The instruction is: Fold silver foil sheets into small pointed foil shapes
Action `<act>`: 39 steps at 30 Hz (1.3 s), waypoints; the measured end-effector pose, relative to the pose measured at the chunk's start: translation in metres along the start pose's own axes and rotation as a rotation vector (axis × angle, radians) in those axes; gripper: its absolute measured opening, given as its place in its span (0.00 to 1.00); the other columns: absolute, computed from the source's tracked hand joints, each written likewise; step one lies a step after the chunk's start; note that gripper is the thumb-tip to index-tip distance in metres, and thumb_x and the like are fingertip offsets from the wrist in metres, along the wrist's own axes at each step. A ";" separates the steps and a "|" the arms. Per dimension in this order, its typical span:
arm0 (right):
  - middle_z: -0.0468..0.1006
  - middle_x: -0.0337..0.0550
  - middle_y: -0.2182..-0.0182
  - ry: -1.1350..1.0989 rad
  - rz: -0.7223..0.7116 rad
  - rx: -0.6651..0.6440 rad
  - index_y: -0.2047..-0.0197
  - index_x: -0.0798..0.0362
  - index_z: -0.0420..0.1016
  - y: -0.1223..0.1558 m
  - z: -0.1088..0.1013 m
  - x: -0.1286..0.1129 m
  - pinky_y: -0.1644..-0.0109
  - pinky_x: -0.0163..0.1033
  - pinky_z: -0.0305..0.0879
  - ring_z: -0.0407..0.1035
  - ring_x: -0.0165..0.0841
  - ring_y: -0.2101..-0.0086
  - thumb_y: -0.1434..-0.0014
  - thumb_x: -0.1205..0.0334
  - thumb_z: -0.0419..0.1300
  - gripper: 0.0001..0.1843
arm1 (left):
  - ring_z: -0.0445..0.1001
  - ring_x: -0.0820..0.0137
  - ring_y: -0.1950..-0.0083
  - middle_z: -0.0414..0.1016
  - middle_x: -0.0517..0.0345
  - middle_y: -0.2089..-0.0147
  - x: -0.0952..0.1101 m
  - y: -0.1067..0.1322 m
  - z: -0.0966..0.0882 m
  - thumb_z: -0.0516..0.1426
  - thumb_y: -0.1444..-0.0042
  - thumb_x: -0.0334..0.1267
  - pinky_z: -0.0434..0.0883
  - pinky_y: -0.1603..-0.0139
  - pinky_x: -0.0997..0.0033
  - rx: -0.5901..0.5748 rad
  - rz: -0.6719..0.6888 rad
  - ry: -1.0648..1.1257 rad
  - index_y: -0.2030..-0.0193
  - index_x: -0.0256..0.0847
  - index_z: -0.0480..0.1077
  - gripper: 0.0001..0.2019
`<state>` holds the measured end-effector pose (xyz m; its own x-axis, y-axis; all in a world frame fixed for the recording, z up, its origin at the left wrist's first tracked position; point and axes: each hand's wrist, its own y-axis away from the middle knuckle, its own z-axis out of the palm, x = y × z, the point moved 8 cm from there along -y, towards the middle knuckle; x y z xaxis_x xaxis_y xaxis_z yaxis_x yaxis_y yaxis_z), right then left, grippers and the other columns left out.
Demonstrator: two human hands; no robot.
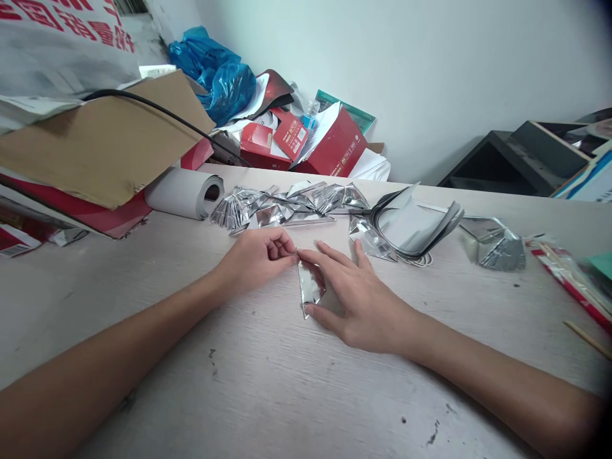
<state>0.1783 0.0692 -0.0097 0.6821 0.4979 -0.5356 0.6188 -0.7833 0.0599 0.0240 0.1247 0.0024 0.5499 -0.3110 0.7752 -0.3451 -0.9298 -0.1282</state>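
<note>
A small folded piece of silver foil (310,284) lies on the table between my hands, narrow and pointed at its lower end. My left hand (255,261) is closed, thumb and index finger pinched at the foil's top corner; the pinched bit is mostly hidden. With its fingers spread, my right hand (361,296) holds the foil against the table. The index fingertip presses near the top corner and the thumb sits at the lower end. Just beyond lie several pleated silver foil pieces (287,207) and a curled stack of foil sheets (406,223).
A white paper roll (186,193) lies at the back left beside a cardboard flap (109,140). Red boxes (335,143) and a blue plastic bag (215,73) stand behind the table. Another pleated foil piece (500,245) and a wooden stick (588,338) are at right.
</note>
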 end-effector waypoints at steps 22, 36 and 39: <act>0.54 0.37 0.25 0.161 0.041 0.083 0.31 0.42 0.59 0.003 -0.004 -0.001 0.29 0.87 0.30 0.43 0.52 0.23 0.32 0.44 0.49 0.29 | 0.65 0.70 0.64 0.69 0.53 0.67 0.066 0.060 0.031 0.56 0.38 0.26 0.67 0.60 0.65 -0.110 0.718 -0.477 0.69 0.33 0.73 0.09; 0.52 0.34 0.24 0.148 0.044 0.070 0.30 0.40 0.58 0.004 -0.002 -0.001 0.28 0.88 0.29 0.40 0.52 0.23 0.31 0.44 0.49 0.29 | 0.63 0.71 0.67 0.68 0.55 0.69 0.068 0.064 0.031 0.57 0.35 0.30 0.66 0.62 0.66 -0.140 0.668 -0.392 0.69 0.34 0.73 0.10; 0.52 0.34 0.24 0.146 0.046 0.073 0.30 0.40 0.58 0.004 -0.003 -0.002 0.28 0.87 0.29 0.41 0.51 0.23 0.31 0.44 0.49 0.29 | 0.63 0.70 0.67 0.67 0.55 0.69 0.072 0.066 0.032 0.56 0.34 0.30 0.65 0.63 0.66 -0.116 0.713 -0.460 0.70 0.35 0.72 0.11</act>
<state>0.1808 0.0664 -0.0062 0.7614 0.5058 -0.4056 0.5597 -0.8285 0.0174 0.0653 0.0344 0.0300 0.4171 -0.8860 0.2023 -0.7877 -0.4635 -0.4058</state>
